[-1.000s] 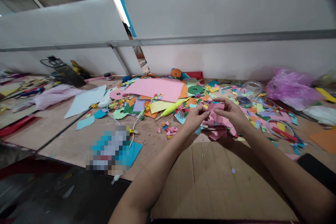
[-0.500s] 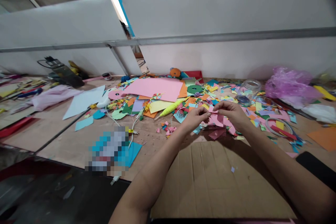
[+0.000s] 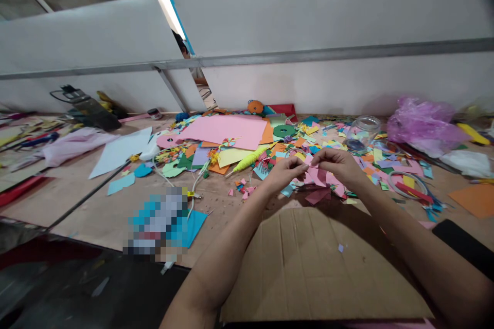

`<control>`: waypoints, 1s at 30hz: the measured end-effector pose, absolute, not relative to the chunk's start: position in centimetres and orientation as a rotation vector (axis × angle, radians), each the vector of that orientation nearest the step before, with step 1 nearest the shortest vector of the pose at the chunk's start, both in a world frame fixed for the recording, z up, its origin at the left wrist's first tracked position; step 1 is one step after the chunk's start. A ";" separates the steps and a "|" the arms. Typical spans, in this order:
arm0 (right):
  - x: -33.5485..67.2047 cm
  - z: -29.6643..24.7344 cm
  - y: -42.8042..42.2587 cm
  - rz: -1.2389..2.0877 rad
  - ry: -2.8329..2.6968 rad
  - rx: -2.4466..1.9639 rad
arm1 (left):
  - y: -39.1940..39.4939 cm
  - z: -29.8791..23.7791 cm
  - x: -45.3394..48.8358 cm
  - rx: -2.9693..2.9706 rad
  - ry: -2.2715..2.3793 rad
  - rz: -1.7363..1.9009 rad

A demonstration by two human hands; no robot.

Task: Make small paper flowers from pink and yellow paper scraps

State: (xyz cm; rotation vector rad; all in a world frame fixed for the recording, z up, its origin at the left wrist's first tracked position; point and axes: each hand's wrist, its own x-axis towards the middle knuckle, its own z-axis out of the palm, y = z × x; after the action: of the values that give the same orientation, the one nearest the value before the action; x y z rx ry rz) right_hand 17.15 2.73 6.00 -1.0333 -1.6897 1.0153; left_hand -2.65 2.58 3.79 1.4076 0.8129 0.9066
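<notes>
A small piece of pink paper (image 3: pixel 318 177) is pinched between my two hands, above the pile of scraps at the table's middle. My left hand (image 3: pixel 287 170) grips its left side with thumb and forefinger pressed together. On the other side, my right hand (image 3: pixel 336 165) holds its upper edge, the fingers closed and bent down. More pink scraps lie right below and behind the hands. Under my forearms is a brown cardboard sheet (image 3: pixel 309 267), with a tiny pale paper bit (image 3: pixel 340 248) on it.
Left of the hands lie a large pink sheet (image 3: pixel 231 131), a yellow yarn bundle (image 3: pixel 250 159) and a green paper disc (image 3: pixel 284 131). A clear jar (image 3: pixel 360 136), a wire coil (image 3: pixel 409 185) and a purple plastic bag (image 3: pixel 422 121) are at right. A dark bottle (image 3: pixel 92 108) leans far left.
The view has shifted very slightly. Both hands stay at the same place on the pink paper, with hardly any finger movement.
</notes>
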 end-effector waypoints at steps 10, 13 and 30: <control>17.0 5.9 2.7 1.031 -1.707 -1.045 | 2.5 4.0 -2.7 1.425 0.811 0.912; 16.9 5.7 2.8 1.074 -1.628 -1.022 | 2.4 3.8 -2.4 1.428 0.869 0.996; 16.0 5.0 2.5 1.362 -1.249 -1.073 | 2.6 3.1 -1.7 1.319 0.834 1.097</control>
State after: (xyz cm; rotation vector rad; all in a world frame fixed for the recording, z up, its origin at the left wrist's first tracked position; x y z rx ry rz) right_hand 15.99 2.49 5.01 -1.0730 -1.2487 1.3624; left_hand -1.72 2.59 3.07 1.3186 0.8343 1.0966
